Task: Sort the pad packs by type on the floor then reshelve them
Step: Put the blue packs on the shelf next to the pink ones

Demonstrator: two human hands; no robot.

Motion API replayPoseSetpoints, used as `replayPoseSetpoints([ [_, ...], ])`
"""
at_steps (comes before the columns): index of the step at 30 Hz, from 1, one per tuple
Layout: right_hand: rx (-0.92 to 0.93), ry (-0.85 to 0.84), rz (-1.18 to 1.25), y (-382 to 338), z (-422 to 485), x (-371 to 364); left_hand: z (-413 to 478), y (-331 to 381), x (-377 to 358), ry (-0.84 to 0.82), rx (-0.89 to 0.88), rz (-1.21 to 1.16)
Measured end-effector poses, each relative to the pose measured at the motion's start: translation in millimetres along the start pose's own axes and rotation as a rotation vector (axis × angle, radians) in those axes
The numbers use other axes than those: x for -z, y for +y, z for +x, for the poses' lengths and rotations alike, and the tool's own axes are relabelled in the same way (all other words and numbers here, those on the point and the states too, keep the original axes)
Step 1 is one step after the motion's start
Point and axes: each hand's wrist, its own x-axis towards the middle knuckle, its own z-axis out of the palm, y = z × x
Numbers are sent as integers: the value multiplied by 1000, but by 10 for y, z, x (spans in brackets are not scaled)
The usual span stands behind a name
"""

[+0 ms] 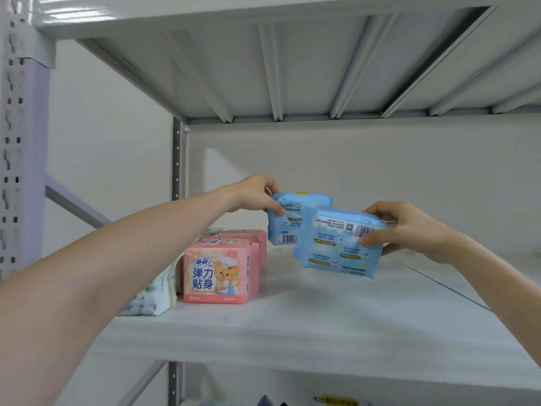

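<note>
My left hand grips the top left corner of a light blue pad pack that stands upright at the back of the white shelf. My right hand holds a second light blue pad pack by its right end, tilted and lifted just above the shelf, in front of the first one. A row of pink pad packs with a bear picture stands to the left. Further left a white and green pad pack is partly hidden by my left forearm.
The shelf above hangs low over the hands. A grey perforated upright stands at the back left and another upright at the near left. A lower shelf edge with a yellow label shows at the bottom.
</note>
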Motion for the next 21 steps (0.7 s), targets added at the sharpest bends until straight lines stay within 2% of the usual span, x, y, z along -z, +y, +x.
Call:
replayPoseSetpoints([
  [13,-126,-77,-103,462,823,-178,859,-589,-222,-174,60,26],
  [21,-221,-143,-111,674,981,-263,956,-889,-409,-273,71,178],
])
